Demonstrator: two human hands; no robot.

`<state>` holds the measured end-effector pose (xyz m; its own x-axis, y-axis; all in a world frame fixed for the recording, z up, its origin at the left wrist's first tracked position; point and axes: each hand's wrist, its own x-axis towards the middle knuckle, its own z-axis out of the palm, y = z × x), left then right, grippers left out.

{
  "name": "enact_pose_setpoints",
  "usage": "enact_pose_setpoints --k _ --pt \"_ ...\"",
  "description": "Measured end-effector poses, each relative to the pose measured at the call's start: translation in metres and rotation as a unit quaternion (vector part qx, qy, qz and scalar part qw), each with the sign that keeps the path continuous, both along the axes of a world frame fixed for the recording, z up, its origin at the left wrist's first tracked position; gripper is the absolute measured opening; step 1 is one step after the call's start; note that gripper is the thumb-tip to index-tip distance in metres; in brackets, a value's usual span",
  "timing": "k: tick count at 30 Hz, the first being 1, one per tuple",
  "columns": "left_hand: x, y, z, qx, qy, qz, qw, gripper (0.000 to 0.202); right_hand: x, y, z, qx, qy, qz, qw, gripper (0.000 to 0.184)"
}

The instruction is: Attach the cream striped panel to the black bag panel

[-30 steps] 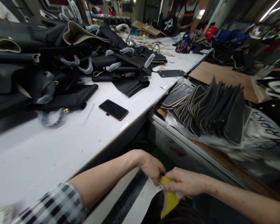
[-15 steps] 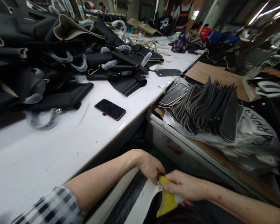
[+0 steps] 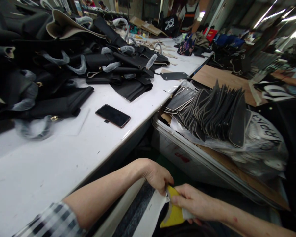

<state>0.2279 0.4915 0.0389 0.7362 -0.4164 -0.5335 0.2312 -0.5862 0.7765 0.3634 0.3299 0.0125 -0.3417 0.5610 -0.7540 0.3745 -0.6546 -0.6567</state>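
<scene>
At the bottom centre, my left hand (image 3: pixel 158 174) is closed with bent fingers on the top edge of a bag piece (image 3: pixel 148 212), off-white with a dark band. In my right hand (image 3: pixel 193 200) is a flat yellow scraper-like piece (image 3: pixel 174 215) with a greyish curved edge, gripped between thumb and fingers. Its upper corner meets the bag piece's edge beside my left fingertips. Something small and whitish shows under my right palm; I cannot make out what it is. The lower part of the bag piece runs out of view.
On the white table (image 3: pixel 51 168) lie a phone (image 3: pixel 112 116) and a heap of black bags (image 3: pixel 71 65) with wrapped handles. To the right, a grey bin (image 3: pixel 177 148) carries a stack of black panels (image 3: pixel 217 112) and a plastic bag (image 3: pixel 263 144). Other people are in the background.
The view has turned slightly right, so the table and bin sit further left. Both hands keep their grip, with the yellow piece shifted slightly left in view.
</scene>
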Motion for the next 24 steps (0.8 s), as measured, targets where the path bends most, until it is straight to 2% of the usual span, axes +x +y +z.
enact_pose_setpoints --k 11,19,24 --pt "-0.003 0.001 -0.011 -0.017 -0.019 0.048 0.998 0.067 -0.017 -0.011 -0.003 -0.005 -0.017 -0.072 0.997 0.037" --pt "-0.002 0.003 -0.008 -0.011 -0.02 0.033 0.999 0.07 -0.021 -0.02 -0.008 0.001 -0.032 -0.093 0.995 0.037" --pt "-0.001 0.005 -0.012 -0.008 -0.025 0.03 0.999 0.07 -0.023 -0.023 -0.011 0.002 -0.029 -0.105 0.994 0.042"
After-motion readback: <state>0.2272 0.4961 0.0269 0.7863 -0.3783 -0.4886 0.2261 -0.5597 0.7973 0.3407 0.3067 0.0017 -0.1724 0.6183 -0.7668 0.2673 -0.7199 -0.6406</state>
